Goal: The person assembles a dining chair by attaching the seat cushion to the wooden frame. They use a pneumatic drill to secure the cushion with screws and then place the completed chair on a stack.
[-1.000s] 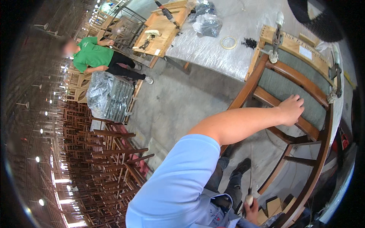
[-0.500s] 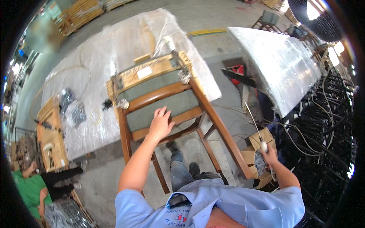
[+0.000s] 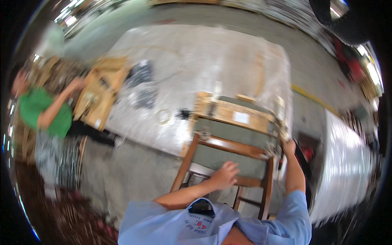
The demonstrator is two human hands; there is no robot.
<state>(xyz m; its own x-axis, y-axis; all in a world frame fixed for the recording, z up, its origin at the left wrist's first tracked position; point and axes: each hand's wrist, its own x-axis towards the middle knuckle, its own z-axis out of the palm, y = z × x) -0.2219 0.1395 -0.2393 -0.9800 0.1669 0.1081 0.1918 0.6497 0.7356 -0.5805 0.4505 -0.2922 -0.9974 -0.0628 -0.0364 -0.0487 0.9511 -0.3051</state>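
Note:
A brown wooden chair frame [image 3: 220, 143] with grey-green padding [image 3: 228, 161] stands in front of me, its far end against a wooden jig board [image 3: 228, 112] on the wrapped table. My left hand [image 3: 224, 175] hovers at the near side of the padding, fingers loosely bent and apart, nothing seen in them. Beside the right end of the jig, next to a pale-handled metal clamp [image 3: 279, 109], is my right hand [image 3: 289, 148]. Its fingers look closed, but motion blur hides what they hold. Crumpled silvery wrapping [image 3: 204, 134] covers the chair's far left corner.
Plastic film covers the large table [image 3: 196, 53]. On it lie dark bagged parts [image 3: 141, 73], a tape roll [image 3: 164, 116] and a wooden tray [image 3: 96, 100]. A person in green [image 3: 47, 112] reaches to that tray. A film-wrapped slab [image 3: 343, 167] stands at right.
My view has swung left, so the chair and table sit farther right. My right hand, which held a pale-handled tool with a long thin rod beside a carton, is now at the jig's right end.

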